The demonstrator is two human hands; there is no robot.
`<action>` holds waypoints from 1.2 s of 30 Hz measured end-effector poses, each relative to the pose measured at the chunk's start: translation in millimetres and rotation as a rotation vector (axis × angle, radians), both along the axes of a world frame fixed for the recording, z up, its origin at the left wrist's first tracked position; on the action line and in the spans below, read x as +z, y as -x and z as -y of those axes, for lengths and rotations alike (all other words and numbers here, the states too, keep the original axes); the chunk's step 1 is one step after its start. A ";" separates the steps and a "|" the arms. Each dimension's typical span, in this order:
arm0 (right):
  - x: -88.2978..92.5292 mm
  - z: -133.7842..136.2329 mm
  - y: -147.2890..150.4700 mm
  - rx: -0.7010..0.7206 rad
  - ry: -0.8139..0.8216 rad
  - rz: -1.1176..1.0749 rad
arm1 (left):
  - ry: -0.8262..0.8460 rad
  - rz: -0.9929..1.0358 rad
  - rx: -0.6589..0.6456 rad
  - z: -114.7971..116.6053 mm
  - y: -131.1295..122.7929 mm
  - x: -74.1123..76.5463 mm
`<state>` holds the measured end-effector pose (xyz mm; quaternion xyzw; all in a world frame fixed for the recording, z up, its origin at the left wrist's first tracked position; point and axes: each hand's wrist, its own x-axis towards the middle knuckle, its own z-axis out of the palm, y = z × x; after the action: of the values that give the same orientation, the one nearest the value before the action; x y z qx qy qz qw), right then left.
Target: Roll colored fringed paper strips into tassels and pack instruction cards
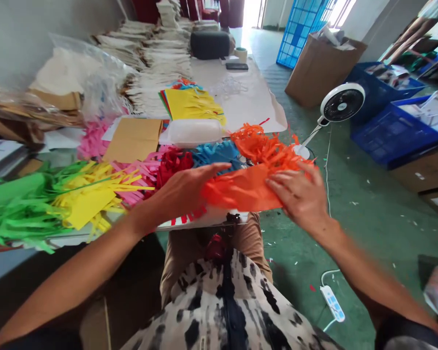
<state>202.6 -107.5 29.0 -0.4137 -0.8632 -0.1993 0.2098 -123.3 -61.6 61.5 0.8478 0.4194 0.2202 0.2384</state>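
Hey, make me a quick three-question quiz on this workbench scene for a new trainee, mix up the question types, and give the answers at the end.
1. Multiple choice: what colour is the paper between the left hand and the right hand?
a) green
b) orange
c) black

2. True or false: the white fan is on the person's left.

3. Fill in the blank: the fringed bundle farthest left in the picture is ____.

Key:
1. b, orange.
2. False; the white fan is on the person's right.
3. Green.
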 end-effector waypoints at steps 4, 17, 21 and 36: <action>-61.2 17.5 13.1 -0.008 0.124 0.016 | -0.215 -0.448 0.027 26.5 37.2 -26.6; -61.4 43.0 27.2 -0.074 0.511 0.043 | -0.355 -0.139 -0.041 86.6 -57.4 -126.5; -47.3 37.1 2.7 -0.190 0.554 0.033 | -0.387 -0.146 -0.066 81.8 -49.3 -127.4; -65.5 24.6 22.3 -0.031 0.757 -0.345 | -0.106 -0.006 -0.009 61.3 -47.4 -101.1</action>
<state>180.3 -132.0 -36.6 -0.5018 -0.8215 0.2011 0.1813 -75.8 -122.9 -39.7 0.8617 0.4041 0.2385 0.1931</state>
